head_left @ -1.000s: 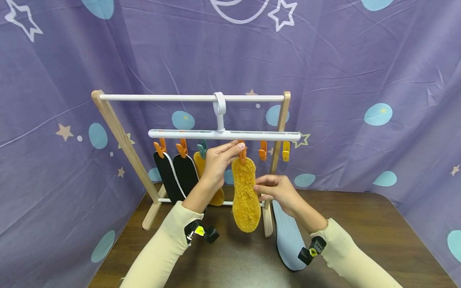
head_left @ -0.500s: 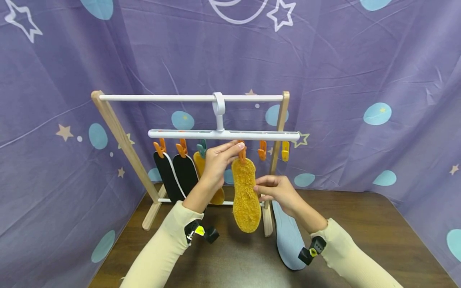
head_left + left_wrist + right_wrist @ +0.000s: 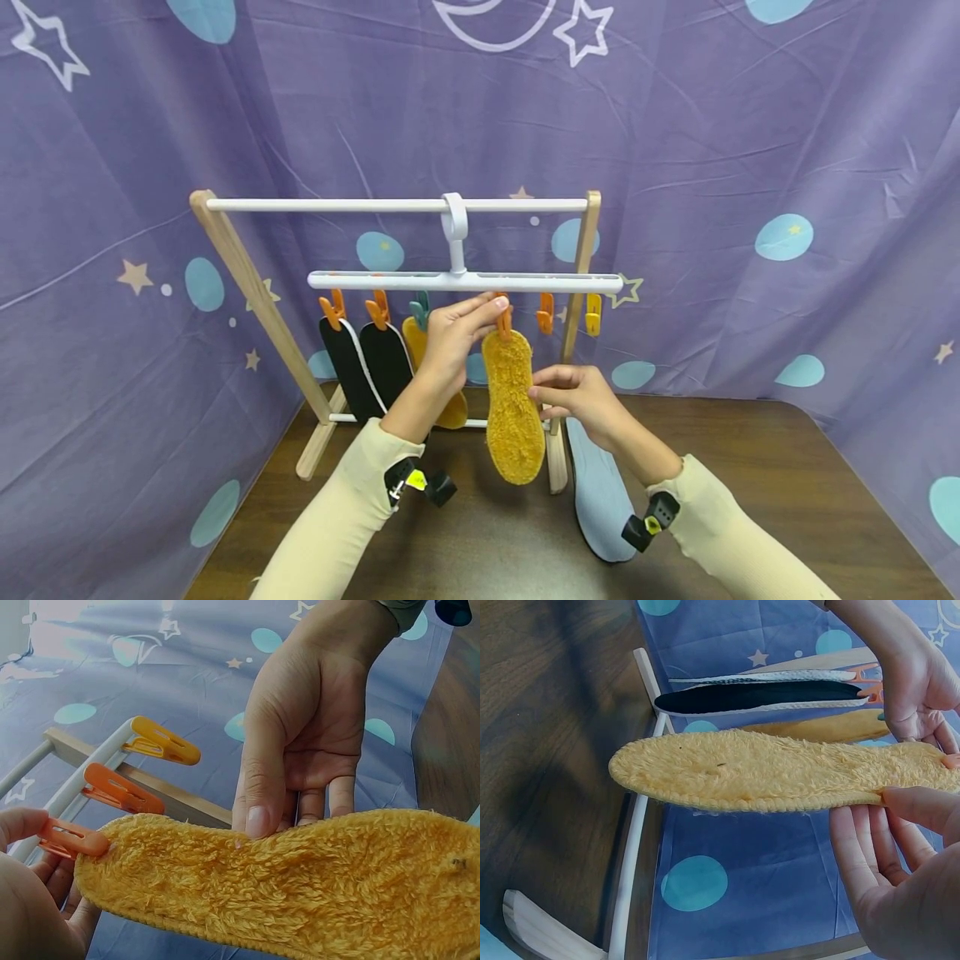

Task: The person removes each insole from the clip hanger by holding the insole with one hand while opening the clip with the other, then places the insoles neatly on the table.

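Note:
A fuzzy yellow insole (image 3: 513, 408) hangs upright at the middle of the head view. Its top end sits in the mouth of an orange clothespin (image 3: 505, 321) under the white hanger bar (image 3: 390, 281). My left hand (image 3: 452, 337) pinches that clothespin between thumb and fingers, seen close up in the left wrist view. On the insole's right edge, about mid-length, my right hand (image 3: 581, 400) pinches the fabric, thumb on the fuzzy face and fingers behind. To the left, black insoles (image 3: 386, 362) and another yellow insole (image 3: 453, 412), partly behind my left forearm, hang from clips.
The hanger hooks over the white rail of a wooden rack (image 3: 258, 300). An orange clip (image 3: 546, 314) and a yellow clip (image 3: 593, 315) hang unused at its right. A light-blue insole (image 3: 600, 500) lies on the brown table (image 3: 750, 483) beside my right wrist. A purple curtain stands behind.

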A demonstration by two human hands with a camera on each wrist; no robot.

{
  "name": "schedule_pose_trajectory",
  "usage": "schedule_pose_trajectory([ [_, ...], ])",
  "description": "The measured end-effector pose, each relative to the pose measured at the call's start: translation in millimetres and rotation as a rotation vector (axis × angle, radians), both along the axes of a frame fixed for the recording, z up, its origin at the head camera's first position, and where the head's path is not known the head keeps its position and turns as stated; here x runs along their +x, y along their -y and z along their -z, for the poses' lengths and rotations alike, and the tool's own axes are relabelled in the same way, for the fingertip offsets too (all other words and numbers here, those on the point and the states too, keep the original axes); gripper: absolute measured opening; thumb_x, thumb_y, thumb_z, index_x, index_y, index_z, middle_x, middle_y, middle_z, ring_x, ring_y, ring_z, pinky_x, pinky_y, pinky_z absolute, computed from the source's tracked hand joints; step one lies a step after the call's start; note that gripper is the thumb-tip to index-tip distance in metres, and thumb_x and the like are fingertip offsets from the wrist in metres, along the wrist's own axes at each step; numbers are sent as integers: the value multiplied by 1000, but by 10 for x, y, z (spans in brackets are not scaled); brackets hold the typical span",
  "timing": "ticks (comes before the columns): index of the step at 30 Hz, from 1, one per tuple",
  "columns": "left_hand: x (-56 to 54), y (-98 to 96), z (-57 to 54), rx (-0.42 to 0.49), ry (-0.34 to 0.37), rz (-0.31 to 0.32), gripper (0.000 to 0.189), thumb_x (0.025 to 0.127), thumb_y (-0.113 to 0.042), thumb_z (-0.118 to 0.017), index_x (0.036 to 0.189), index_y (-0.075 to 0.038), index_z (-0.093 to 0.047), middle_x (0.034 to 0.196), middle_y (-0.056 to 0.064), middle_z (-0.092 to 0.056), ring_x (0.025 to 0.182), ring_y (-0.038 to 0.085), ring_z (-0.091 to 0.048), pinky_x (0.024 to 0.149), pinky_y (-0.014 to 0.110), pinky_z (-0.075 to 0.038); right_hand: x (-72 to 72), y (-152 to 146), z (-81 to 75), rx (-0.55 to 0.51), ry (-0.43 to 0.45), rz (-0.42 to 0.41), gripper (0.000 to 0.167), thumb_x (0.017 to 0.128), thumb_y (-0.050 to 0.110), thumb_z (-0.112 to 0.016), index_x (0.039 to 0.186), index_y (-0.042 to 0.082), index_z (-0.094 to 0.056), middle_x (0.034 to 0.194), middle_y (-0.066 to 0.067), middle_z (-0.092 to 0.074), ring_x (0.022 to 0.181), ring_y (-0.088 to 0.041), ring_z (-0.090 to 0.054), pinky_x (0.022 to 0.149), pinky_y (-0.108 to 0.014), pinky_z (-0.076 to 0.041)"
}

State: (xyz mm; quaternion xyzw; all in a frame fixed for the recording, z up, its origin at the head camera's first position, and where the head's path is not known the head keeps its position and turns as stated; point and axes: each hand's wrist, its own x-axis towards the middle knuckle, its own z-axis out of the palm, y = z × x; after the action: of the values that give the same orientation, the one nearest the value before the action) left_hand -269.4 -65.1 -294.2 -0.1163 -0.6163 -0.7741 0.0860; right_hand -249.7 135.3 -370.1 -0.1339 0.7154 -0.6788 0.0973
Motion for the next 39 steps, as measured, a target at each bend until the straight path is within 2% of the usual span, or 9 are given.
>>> schedule_pose_trajectory([
  [4, 5, -8, -6, 11, 5, -4, 30, 92, -9, -74, 114, 11, -72, 120, 20, -74, 87, 8, -75, 88, 26, -60, 1, -3, 2, 2, -3, -4, 25, 94, 11, -73, 114, -5, -70, 96, 2, -76, 87, -14, -72, 84, -46, -63],
  [9, -2, -12, -5, 23, 4, -8, 30, 92, -8, -74, 114, 12, -72, 109, 14, -77, 85, 8, -75, 86, 26, -61, -5, -11, 8, 5, -6, -4, 27, 94, 11, -72, 115, -6, -70, 97, 1, -76, 88, -15, -73, 90, -54, -60],
  [14, -4, -18, 0, 37, -1, -7, 29, 92, -7, -74, 113, 12, -72, 99, 7, -79, 83, 9, -75, 83, 25, -61, -18, -25, 32, 11, -12, -10, 30, 95, 12, -72, 116, -9, -68, 98, 0, -75, 88, -14, -72, 86, -46, -62],
  [24, -12, -26, 5, 58, -7, -12, 28, 91, -6, -74, 111, 13, -72, 96, 5, -78, 80, 9, -75, 77, 24, -61, -18, -26, 59, 6, 1, 1, 24, 94, 11, -73, 112, -5, -71, 95, 3, -76, 87, -13, -72, 79, -36, -64],
  [39, -13, -28, 10, 59, -4, -12, 28, 91, -6, -74, 112, 13, -72, 97, 5, -78, 81, 9, -75, 78, 25, -62, 2, -56, 82, 12, 8, 1, 23, 94, 11, -73, 111, -5, -71, 91, 4, -75, 87, -12, -71, 82, -39, -64],
])
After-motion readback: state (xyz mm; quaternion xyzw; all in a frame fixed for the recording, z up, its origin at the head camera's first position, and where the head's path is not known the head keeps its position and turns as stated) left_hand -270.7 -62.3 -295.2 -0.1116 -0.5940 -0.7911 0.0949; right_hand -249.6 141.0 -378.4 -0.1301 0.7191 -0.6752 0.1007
